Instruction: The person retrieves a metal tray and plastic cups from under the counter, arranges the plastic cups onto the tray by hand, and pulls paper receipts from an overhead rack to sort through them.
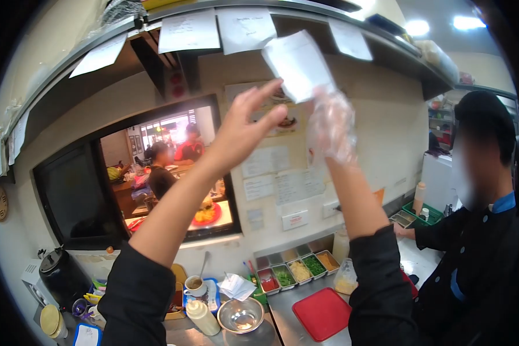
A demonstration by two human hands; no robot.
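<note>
Both arms are raised toward the shelf edge, where paper slips hang in a row. My right hand, in a clear plastic glove, holds a white paper slip by its lower edge. Bare and just left of the slip, my left hand has its thumb and fingers apart, with nothing between them. Its index fingertip is close to the slip's left edge; whether they touch I cannot tell.
Below are a metal bowl, a squeeze bottle, a red board and trays of toppings. A co-worker in black stands at the right. A plate of food sits at the pass-through window.
</note>
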